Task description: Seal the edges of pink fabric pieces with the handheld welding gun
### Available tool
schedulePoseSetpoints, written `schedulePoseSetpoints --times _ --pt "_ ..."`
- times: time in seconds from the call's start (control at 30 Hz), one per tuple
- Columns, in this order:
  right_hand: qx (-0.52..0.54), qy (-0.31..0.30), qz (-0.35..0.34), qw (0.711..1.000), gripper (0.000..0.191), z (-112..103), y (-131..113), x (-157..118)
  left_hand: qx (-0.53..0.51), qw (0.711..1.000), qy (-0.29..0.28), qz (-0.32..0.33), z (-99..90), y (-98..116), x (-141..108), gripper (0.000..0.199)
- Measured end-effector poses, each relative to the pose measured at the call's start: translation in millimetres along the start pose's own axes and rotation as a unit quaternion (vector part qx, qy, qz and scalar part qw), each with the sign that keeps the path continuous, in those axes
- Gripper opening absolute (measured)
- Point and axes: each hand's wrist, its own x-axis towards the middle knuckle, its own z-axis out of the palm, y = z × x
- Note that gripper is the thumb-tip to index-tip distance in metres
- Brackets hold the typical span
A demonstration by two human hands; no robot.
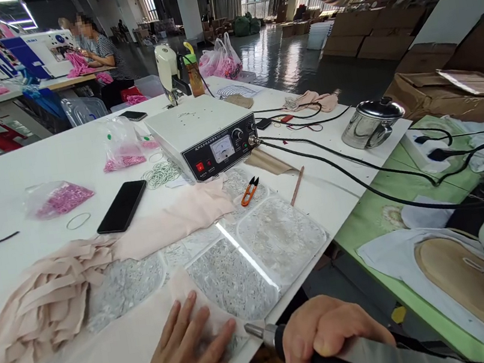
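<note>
My left hand (186, 353) lies flat, fingers spread, on a thin pale pink fabric piece (109, 359) near the table's front edge. In my right hand (332, 329) is a handheld ultrasonic tool (271, 335), black and silver with a pointed metal tip. That tip is at the fabric's right edge, just beside my left fingers; whether it touches cannot be told. Under the fabric is a grey stone-patterned mat (233, 274). A pile of pale pink fabric pieces (50, 295) sits to the left, and another strip (174, 213) stretches behind my left hand.
A control box (213, 143) with a dial stands mid-table, its black cable (359, 173) running right. Orange thread snips (250, 192), a stick (297, 186), a black phone (122, 206), bags of pink bits (60, 198) and a lidded metal mug (372, 124) lie around it. Someone sits sewing behind.
</note>
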Motion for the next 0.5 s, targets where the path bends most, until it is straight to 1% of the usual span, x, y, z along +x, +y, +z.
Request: schedulePoseSetpoints --times 0.13,0.27,0.33,0.37,0.4,0.43,0.47,0.5 --pt "-0.013 -0.005 0.011 1.000 0.025 2.1 -4.4 0.9 0.006 1.000 -0.005 -0.006 1.8 5.1 0.0 0.039" --pt "-0.034 -0.023 0.016 0.999 0.025 0.2 -2.5 -3.4 -0.010 0.999 -0.009 -0.043 4.1 11.0 -0.3 0.041" --pt "-0.043 0.000 0.005 0.999 0.024 0.0 3.5 -5.6 -0.015 0.999 -0.011 -0.049 4.9 13.5 -0.2 0.043" --pt "-0.047 0.016 -0.011 0.999 0.023 0.2 7.3 -6.4 -0.013 0.999 -0.010 -0.049 5.3 14.6 0.0 0.043" --pt "-0.051 0.052 -0.041 0.997 0.021 0.3 10.9 -6.9 -0.013 0.999 -0.007 -0.048 5.7 15.4 0.4 0.043" --pt "-0.057 0.068 -0.057 0.994 0.018 0.6 13.8 -6.9 -0.014 0.999 -0.001 -0.049 6.2 16.1 0.9 0.044" --pt "-0.066 0.071 -0.057 0.994 0.017 0.9 15.6 -6.6 -0.016 0.998 0.009 -0.052 6.9 16.5 1.6 0.045" --pt "-0.073 0.081 -0.038 0.993 0.017 1.5 16.1 -5.7 -0.020 0.998 0.021 -0.056 7.8 16.6 2.2 0.047"
